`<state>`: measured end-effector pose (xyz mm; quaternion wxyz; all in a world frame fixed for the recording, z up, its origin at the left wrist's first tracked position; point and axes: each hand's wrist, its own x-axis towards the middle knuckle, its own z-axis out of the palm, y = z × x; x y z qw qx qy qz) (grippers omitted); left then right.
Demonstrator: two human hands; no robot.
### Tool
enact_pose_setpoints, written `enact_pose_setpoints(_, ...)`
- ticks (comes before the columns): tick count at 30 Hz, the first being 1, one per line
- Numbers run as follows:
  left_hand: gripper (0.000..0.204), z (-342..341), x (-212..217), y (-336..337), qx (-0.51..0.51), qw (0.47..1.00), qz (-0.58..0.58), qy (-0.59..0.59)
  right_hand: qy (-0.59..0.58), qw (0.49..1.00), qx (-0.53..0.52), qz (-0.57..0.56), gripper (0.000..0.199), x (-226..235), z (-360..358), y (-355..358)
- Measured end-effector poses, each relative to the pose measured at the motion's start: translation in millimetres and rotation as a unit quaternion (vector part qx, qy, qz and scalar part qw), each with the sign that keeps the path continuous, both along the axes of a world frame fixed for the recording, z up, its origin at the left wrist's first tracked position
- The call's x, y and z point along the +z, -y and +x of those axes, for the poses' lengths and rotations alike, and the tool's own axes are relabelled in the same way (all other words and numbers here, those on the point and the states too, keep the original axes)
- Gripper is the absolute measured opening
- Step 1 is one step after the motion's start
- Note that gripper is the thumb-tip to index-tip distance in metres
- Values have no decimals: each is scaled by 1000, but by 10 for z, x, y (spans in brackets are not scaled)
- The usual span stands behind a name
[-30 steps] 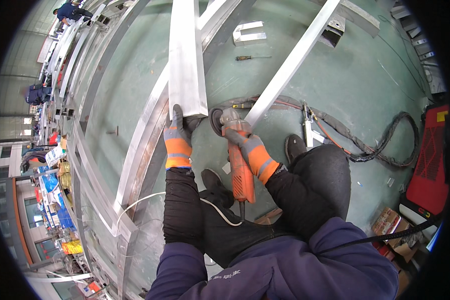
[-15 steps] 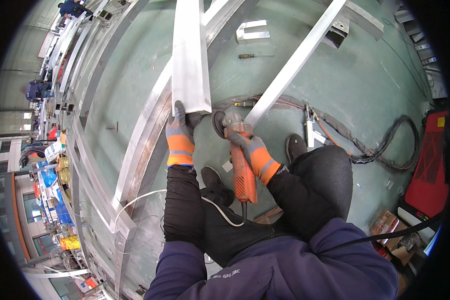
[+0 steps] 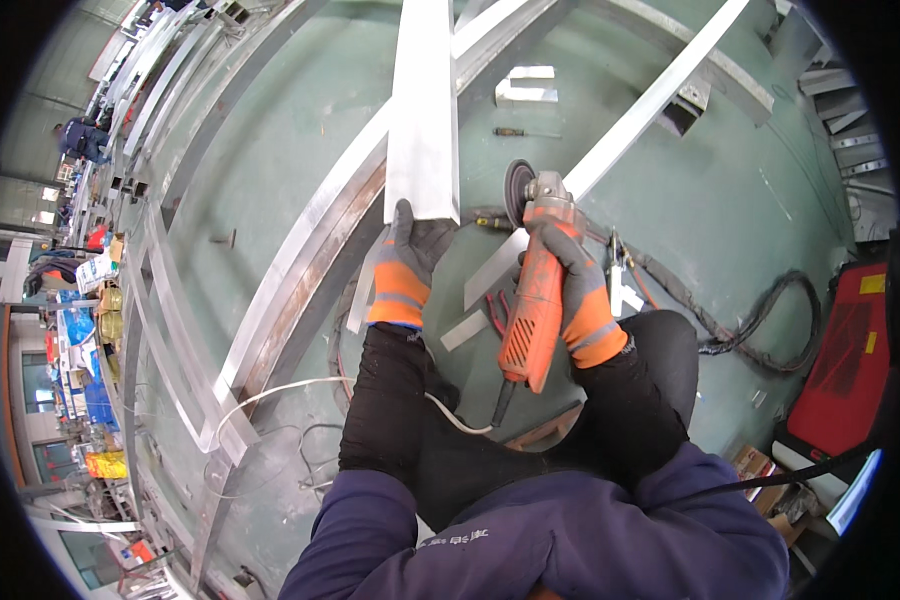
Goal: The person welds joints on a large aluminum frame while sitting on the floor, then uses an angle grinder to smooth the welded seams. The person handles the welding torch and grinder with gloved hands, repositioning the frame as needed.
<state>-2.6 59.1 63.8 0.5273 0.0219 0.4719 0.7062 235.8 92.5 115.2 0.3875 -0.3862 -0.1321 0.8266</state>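
Orange grinder (image 3: 532, 315), disc end (image 3: 518, 190) pointing away, axis leaning right

We lose sight of the silver metal beam (image 3: 423, 120) past the top edge, and the right hand (image 3: 575, 275) covers part of the angle grinder (image 3: 533, 325). The distant person (image 3: 85, 138) is too small for us to make out their hands.
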Motion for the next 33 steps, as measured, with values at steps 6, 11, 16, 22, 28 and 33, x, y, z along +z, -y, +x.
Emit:
enact_pose_setpoints(6, 46, 235, -45, -231, 9, 1000, 26, 2, 125, 957, 12, 261, 47, 235, 159, -418)
enact_pose_setpoints(11, 50, 104, -272, -576, 16, 995, 67, 69, 166, 902, 38, 397, 45, 505, 30, -764)
enact_pose_setpoints(16, 62, 514, -191, -504, -49, 991, 86, 90, 257, 873, 105, 400, 31, 486, 72, -921)
enact_pose_setpoints(22, 70, 1033, 382, -162, -257, 957, 113, 75, 469, 477, 136, 731, 44, 312, 50, -814)
enact_pose_setpoints(28, 76, 1196, 756, -103, -227, 951, 170, -118, 439, 747, 168, 471, 63, 485, -213, -626)
enact_pose_setpoints(33, 65, 1182, 645, -16, -244, 925, 173, -233, 512, 664, 214, 501, 60, 526, -229, -580)
